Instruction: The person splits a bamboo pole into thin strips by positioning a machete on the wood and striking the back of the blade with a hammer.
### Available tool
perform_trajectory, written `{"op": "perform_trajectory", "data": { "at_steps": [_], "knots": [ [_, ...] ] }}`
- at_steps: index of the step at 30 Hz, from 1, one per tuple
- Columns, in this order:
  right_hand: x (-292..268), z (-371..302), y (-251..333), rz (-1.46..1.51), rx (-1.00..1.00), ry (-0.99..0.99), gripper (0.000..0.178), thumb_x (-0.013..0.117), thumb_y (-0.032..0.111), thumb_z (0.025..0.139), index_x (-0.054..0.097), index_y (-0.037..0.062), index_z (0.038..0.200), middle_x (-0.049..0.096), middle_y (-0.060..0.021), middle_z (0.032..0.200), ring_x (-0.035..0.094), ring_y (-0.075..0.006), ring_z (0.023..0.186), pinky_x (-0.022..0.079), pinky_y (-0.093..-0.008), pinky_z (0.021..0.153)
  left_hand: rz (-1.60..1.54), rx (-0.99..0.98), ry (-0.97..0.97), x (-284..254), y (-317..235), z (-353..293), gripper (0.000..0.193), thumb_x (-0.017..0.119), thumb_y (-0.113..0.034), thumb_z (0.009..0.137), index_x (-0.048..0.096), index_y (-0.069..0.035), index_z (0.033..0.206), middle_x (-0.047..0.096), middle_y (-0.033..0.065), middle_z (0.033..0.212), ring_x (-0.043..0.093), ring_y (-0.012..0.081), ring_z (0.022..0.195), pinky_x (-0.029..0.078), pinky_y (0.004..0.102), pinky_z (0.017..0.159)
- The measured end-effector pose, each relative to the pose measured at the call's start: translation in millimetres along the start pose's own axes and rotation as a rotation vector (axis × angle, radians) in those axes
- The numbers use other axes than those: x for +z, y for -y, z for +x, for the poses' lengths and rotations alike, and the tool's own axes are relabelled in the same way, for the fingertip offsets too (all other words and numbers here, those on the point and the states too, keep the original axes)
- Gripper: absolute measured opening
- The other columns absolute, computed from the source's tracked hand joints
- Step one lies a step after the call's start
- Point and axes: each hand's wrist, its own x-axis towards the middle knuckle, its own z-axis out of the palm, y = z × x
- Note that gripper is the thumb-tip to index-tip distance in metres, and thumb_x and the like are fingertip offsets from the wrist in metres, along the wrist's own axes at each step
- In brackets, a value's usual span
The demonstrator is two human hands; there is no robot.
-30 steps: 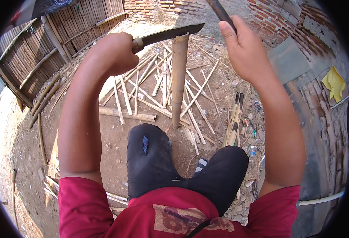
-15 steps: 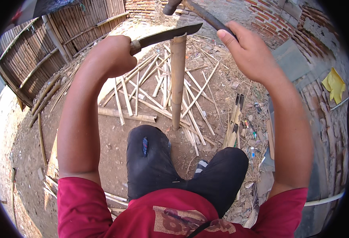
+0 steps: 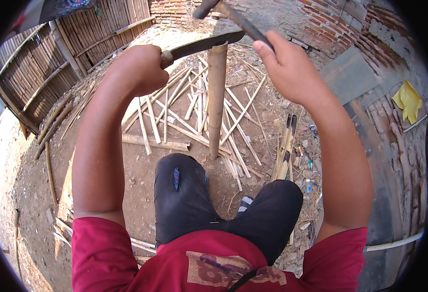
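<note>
Head view: the left hand [image 3: 143, 68] is closed round the handle of a machete [image 3: 194, 46], whose dark blade reaches out to its right and lies across the top end of an upright bamboo pole [image 3: 216, 97]. That pole stands between the two hands, its foot down on the bare ground [image 3: 141, 170]. The right hand [image 3: 289, 68] grips a hammer [image 3: 243, 22] by the handle, its head up and to the left of that hand, above the blade and apart from it.

The work looks partly done: many pale split strips [image 3: 153, 119] lie loose on the ground beyond and below the hands, around the pole. This pole seems barely started, as no split shows down its visible side; whether the edge has bitten into the rim cannot be told. Its whole length appears left to part. Another bamboo length [image 3: 175, 144], seemingly unsplit, lies below the left hand.
</note>
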Motion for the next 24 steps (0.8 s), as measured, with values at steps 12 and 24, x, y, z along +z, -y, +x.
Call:
{"op": "perform_trajectory", "data": {
  "at_steps": [12, 24],
  "knots": [
    [13.4, -6.1, -5.2, -0.134, -0.007, 0.073, 0.042, 0.05, 0.041, 0.108, 0.061, 0.0011, 0.116, 0.066, -0.0213, 0.087, 0.065, -0.0384, 0.084, 0.05, -0.0485, 0.075, -0.005, 0.004, 0.015, -0.8, -2.5, -0.7, 0.03, 0.063, -0.01, 0.082, 0.068, 0.006, 0.107, 0.072, 0.0262, 0.1, 0.071, 0.041, 0.094, 0.055, 0.0469, 0.085],
    [-3.0, -0.8, -8.2, -0.052, -0.192, 0.015, 0.037, 0.053, 0.04, 0.108, 0.058, 0.003, 0.105, 0.053, -0.0138, 0.073, 0.052, -0.0297, 0.066, 0.044, -0.0426, 0.066, -0.011, 0.009, -0.034, 3.2, -1.3, 2.9, 0.028, 0.064, -0.011, 0.082, 0.069, 0.008, 0.102, 0.071, 0.0274, 0.096, 0.07, 0.0422, 0.093, 0.055, 0.047, 0.085]
  ]
}}
